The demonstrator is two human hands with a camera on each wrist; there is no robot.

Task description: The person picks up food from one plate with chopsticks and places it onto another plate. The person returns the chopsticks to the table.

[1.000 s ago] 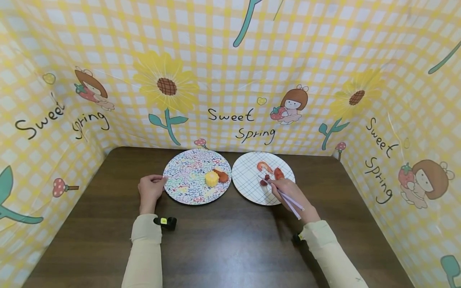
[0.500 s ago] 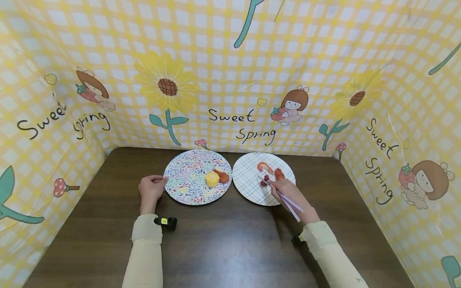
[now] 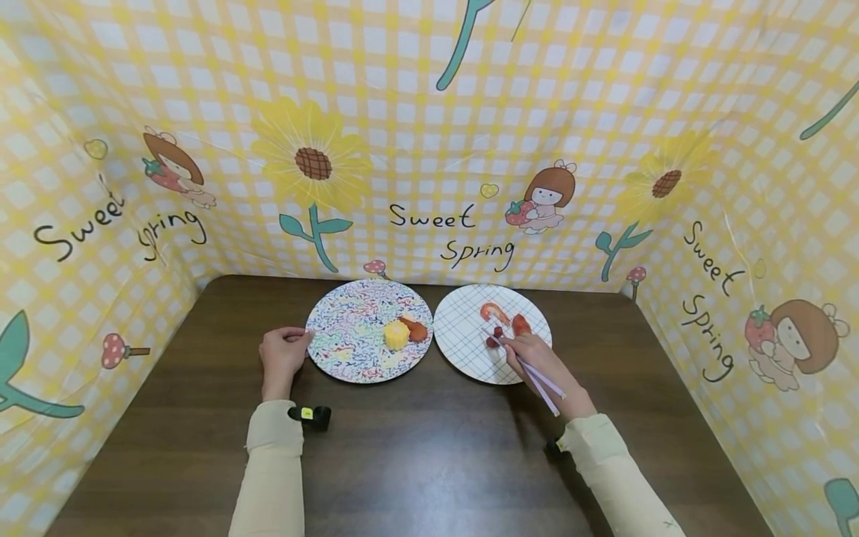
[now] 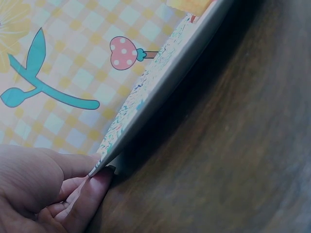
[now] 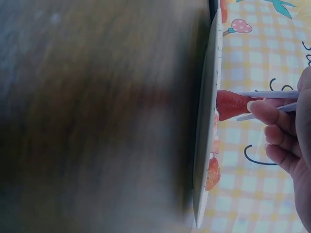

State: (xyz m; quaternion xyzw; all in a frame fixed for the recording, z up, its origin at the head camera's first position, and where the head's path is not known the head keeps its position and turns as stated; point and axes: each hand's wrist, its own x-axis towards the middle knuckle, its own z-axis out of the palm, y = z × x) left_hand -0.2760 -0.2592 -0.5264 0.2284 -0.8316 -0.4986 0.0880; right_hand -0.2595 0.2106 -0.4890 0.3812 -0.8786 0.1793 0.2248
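My left hand [image 3: 282, 358] pinches the left rim of the plate with coloured squiggles [image 3: 349, 328]; in the left wrist view its thumb is above the rim and a finger [image 4: 95, 191] below. On that plate lie a yellow corn piece [image 3: 396, 335] and a brown drumstick [image 3: 414, 329]. My right hand [image 3: 545, 364] holds lavender chopsticks [image 3: 543, 388] over the white plate with grid lines [image 3: 459, 335]. Their tips are at a dark red food piece [image 3: 494, 338], which stands on the plate in the right wrist view, one stick on either side. Whether they squeeze it, I cannot tell.
A shrimp [image 3: 493, 312] and an orange-red piece [image 3: 520, 325] share the grid plate, the latter partly behind my right hand. Both plates sit side by side on a dark wooden table [image 3: 416, 455], near the yellow checked cloth wall [image 3: 429, 164].
Almost nothing moves. The whole head view shifts very slightly; both hands, the chopsticks and the food keep their places.
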